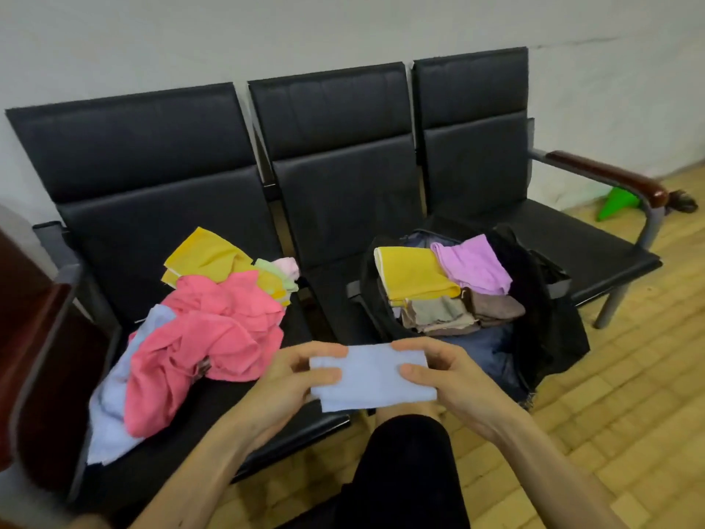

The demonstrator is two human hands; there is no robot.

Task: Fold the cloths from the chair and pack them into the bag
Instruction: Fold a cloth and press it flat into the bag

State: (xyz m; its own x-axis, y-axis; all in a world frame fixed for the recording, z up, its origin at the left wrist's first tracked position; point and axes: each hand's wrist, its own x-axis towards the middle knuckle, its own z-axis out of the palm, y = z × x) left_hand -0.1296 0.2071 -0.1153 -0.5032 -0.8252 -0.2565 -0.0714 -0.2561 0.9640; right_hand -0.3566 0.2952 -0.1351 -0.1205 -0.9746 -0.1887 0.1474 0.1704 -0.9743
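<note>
Where the folded cloth was: a small pale blue rectangle (pixel 372 378) was held flat in the air between both hands, above the front edge of the middle seat and over a black-clad knee (pixel 408 463).
Left hand (pixel 290 379): its grip pinched the cloth's left edge, the thumb lying on top and the fingers curled round the far edge.
Right hand (pixel 454 379): its grip pinched the right edge the same way, thumb on top.
Chair (pixel 343 147): a black three-seat row stood against a pale wall.
Unfolded pile: at 10 o'clock from the held cloth, on the left seat, a crumpled pink cloth (pixel 213 337) lay over a light blue cloth (pixel 110 406), with a yellow cloth (pixel 206 257) behind at 12 o'clock.
Bag (pixel 541 299): black and open, it sat at 1 o'clock from the held cloth, across the middle and right seats.
Bag contents: a folded yellow piece (pixel 416 276), a lilac piece (pixel 473 265) at its 3 o'clock, and grey (pixel 438 315) and brown (pixel 496 309) pieces nearer the camera.
Floor (pixel 629 414): wood-patterned, with a green object (pixel 616 204) at 2 o'clock, beyond the armrest (pixel 610 177).
</note>
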